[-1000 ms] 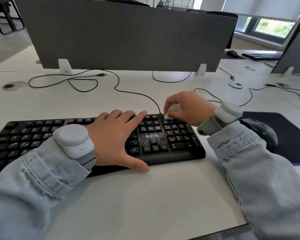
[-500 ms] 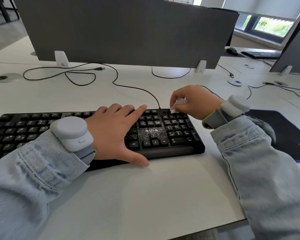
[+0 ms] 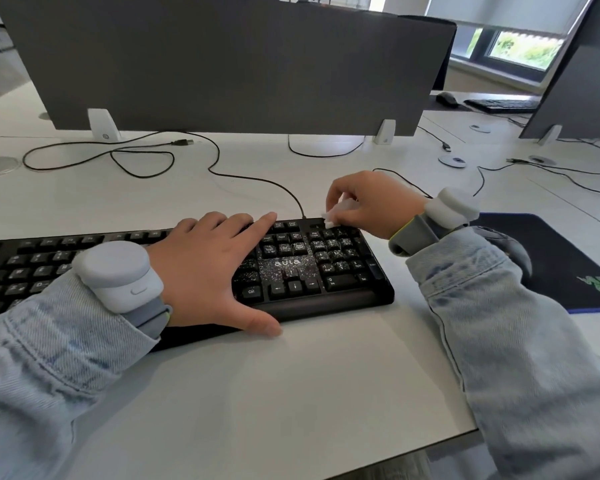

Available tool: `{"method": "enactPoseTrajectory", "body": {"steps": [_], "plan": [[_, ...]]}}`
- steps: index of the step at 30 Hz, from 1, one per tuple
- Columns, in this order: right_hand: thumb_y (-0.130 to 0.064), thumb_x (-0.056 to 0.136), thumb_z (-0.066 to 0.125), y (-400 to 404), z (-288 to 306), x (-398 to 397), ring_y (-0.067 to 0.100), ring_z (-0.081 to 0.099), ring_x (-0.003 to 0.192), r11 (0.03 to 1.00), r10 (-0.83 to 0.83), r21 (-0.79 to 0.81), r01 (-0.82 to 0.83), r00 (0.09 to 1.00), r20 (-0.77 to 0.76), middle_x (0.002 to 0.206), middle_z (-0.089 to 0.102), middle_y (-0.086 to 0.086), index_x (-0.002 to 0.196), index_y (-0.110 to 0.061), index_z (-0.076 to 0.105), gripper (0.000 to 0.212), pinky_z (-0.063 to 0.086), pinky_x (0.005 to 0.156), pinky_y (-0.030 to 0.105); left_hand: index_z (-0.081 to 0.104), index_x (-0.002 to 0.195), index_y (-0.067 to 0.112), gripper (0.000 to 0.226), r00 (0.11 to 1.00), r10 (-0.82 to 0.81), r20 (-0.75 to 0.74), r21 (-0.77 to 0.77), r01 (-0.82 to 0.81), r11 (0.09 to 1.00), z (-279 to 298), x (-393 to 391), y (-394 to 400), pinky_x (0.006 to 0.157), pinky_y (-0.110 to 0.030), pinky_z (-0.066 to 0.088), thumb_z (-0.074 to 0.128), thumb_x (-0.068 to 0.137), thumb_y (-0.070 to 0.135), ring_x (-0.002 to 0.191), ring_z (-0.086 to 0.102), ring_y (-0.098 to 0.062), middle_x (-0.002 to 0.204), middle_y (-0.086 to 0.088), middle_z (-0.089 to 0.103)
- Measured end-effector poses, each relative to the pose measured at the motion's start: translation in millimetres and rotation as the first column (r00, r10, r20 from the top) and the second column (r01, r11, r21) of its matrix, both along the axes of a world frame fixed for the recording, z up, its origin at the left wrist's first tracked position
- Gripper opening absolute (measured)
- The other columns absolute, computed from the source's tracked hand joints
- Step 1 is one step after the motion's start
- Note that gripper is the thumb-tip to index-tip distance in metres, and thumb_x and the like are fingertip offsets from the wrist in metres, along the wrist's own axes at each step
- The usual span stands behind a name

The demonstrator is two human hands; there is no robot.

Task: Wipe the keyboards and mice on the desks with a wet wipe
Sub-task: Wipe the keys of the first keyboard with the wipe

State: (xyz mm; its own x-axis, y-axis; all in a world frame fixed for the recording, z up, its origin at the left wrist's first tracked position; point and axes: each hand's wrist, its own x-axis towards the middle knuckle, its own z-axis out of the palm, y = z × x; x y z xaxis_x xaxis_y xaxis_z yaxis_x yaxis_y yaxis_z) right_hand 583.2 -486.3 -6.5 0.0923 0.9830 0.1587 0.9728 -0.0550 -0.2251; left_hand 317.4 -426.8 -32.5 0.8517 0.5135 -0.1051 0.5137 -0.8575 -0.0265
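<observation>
White desk (image 3: pixel 291 393) is carrying a black keyboard (image 3: pixel 326 271) whose right-hand keys are looking speckled with pale flecks. At its far right corner the right hand (image 3: pixel 368 202) is pinching a small wet wipe (image 3: pixel 333 218) against the keys. Left of that, the left hand (image 3: pixel 208 268) is lying flat with fingers spread across the keys.

head-worn camera, facing forward and down; close over desk (image 3: pixel 291 393)

An open-plan office is shown: white desks (image 3: pixel 291 393) are separated by grey divider panels (image 3: pixel 222 64). Beyond the wipe-holding right hand (image 3: pixel 368 202), a second keyboard (image 3: pixel 503 105) and mouse (image 3: pixel 447 98) are seen on a neighbouring desk.
</observation>
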Motion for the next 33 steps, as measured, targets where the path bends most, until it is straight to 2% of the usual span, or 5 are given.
{"method": "enactPoseTrajectory", "body": {"steps": [6,10,19,26,33], "plan": [[-0.03,0.084,0.068,5.7,-4.3,-10.7,0.003,0.053,0.071,0.997,0.023,0.073,-0.022,1.0,-0.017,0.077,0.065,-0.011,0.085,-0.019,0.072,0.011,0.039,0.063,0.017,-0.027,0.152,0.038,0.141,1.0,0.0,-0.002,0.007,0.0,1.0,-0.3,-0.1,0.0,0.12,-0.04,0.02,0.022,0.041,0.11,0.142,0.015,-0.015,0.158,0.017,0.008],[-0.03,0.085,0.068,8.7,-8.2,-24.2,0.003,0.051,0.071,0.976,0.102,0.194,-0.094,0.994,-0.033,0.074,0.06,-0.015,0.088,-0.022,0.071,0.009,0.033,0.063,0.007,-0.026,0.152,0.038,0.141,1.0,0.004,-0.002,0.007,-0.004,1.0,0.2,0.4,-0.2,0.12,-0.04,0.02,0.022,0.041,0.11,0.143,0.014,-0.015,0.158,0.016,0.008],[-0.027,0.083,0.068,-1.0,-0.2,5.4,0.007,0.052,0.07,1.0,0.005,-0.002,-0.005,0.999,0.031,0.068,0.053,-0.019,0.085,-0.022,0.069,0.006,0.031,0.057,0.012,-0.026,0.153,0.038,0.142,1.0,0.003,-0.003,-0.004,-0.003,1.0,0.3,0.0,0.2,0.12,-0.04,0.019,0.023,0.04,0.11,0.143,0.014,-0.015,0.158,0.017,0.007],[-0.032,0.087,0.066,2.4,-3.6,-8.2,0.0,0.051,0.064,0.986,0.062,0.155,-0.058,0.998,-0.02,0.065,0.056,-0.016,0.085,-0.026,0.067,0.006,0.032,0.056,0.008,-0.022,0.153,0.037,0.141,1.0,0.009,0.008,-0.001,-0.009,1.0,-0.5,-0.1,-1.0,0.119,-0.04,0.02,0.028,0.042,0.108,0.142,0.017,-0.017,0.157,0.016,0.011],[-0.03,0.083,0.069,3.2,-6.1,-5.1,0.005,0.052,0.067,0.996,0.08,0.048,-0.08,0.997,-0.007,0.067,0.059,-0.014,0.08,-0.023,0.067,0.009,0.036,0.059,0.024,-0.019,0.155,0.036,0.139,1.0,0.023,-0.003,0.006,-0.023,1.0,1.3,0.3,-3.8,0.12,-0.039,0.018,0.034,0.046,0.104,0.144,0.016,-0.018,0.16,0.014,0.01]]}}
